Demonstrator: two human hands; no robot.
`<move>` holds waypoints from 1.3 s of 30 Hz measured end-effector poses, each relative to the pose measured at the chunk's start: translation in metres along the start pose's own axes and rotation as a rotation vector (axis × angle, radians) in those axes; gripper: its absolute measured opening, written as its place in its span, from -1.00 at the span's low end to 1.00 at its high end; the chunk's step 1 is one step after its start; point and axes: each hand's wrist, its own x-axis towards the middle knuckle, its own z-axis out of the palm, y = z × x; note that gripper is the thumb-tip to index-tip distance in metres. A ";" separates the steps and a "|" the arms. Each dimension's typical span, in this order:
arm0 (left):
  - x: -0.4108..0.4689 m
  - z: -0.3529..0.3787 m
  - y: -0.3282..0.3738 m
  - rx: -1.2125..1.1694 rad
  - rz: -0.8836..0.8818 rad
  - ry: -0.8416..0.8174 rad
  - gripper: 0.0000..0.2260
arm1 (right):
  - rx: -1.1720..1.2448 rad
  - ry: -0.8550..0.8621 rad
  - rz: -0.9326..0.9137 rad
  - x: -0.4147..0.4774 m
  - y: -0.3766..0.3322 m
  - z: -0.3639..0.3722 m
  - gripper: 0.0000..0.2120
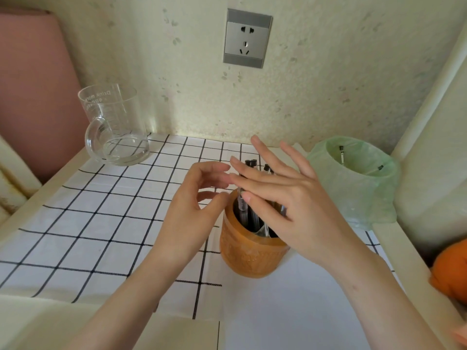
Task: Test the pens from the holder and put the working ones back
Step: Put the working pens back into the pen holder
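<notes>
Both hands point(285, 198) hover open over pens point(243, 210) in the holder point(249, 253).

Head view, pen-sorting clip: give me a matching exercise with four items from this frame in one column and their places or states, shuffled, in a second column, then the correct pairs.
Column 1
1. pen holder
2. glass mug
3. small bin
4. wall socket

Column 2
A. lined with a green bag, far right of the cloth
B. orange-brown, under both hands, pens standing in it
C. on the wall above the table
D. clear and empty, far left corner of the cloth

Pairs: 1-B, 2-D, 3-A, 4-C
</notes>
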 end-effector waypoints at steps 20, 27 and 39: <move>0.005 -0.001 -0.030 0.246 -0.200 -0.386 -0.18 | 0.669 -0.196 0.644 -0.042 0.027 -0.003 -0.18; 0.005 0.003 -0.027 0.595 -0.164 -0.262 -0.35 | 0.688 0.175 0.732 -0.017 0.045 0.006 -0.31; 0.000 0.003 -0.061 1.040 -0.170 -0.737 -0.05 | 0.605 0.194 0.808 -0.007 0.070 0.039 -0.23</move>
